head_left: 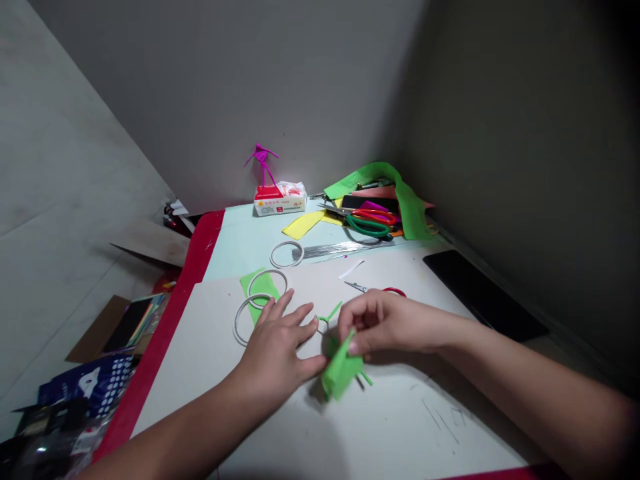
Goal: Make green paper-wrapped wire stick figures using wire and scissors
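My left hand (280, 350) lies flat on the white board (210, 347), fingers spread, its thumb next to a green paper-and-wire figure (343, 365). My right hand (383, 323) pinches the top of that green figure, fingers curled round it. Thin green wire limbs stick out above and below the paper. Two white rings (250, 313) lie just beyond my left fingertips, partly over a green paper strip (260, 288).
A third ring (287, 254) and a bundle of thin wires (345, 249) lie farther back. Small red-handled scissors (387, 291) rest behind my right hand. Green and red scissors (370, 221), coloured papers, a tissue pack (280, 198) with a pink wire figure (262, 160), a black tablet (480, 293).
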### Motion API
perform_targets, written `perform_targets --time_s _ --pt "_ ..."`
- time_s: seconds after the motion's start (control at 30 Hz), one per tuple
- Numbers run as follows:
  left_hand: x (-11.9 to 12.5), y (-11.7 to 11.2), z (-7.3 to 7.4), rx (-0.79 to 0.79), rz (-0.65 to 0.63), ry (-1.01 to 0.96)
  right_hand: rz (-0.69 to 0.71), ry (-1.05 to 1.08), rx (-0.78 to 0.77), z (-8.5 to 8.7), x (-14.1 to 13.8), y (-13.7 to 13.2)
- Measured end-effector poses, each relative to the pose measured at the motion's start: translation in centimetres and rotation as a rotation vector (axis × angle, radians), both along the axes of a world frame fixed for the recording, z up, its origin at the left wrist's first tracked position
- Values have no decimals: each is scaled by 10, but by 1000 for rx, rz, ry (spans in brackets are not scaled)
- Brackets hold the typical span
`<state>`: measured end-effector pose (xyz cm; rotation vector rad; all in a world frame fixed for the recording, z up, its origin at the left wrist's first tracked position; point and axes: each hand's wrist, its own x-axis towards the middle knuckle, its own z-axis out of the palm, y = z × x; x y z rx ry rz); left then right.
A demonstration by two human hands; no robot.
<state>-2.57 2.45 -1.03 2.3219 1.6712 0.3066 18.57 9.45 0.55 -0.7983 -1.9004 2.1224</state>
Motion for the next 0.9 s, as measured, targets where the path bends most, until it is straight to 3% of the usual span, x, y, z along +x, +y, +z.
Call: perform_targets --time_s 0.1,0.17,0.4,0.9 --pt "-1 0 -1 8 -15 -25 -281 -16 40 -7 -6 1" --pt "0 0 -2 18 -19 -47 -330 -54 100 -13 -10 0" --pt "0 -1 -5 35 16 -81 -408 -149 362 -23 -20 -11" --pt "-1 -5 -4 173 4 -69 -348 -290 557 -21 -21 -11"
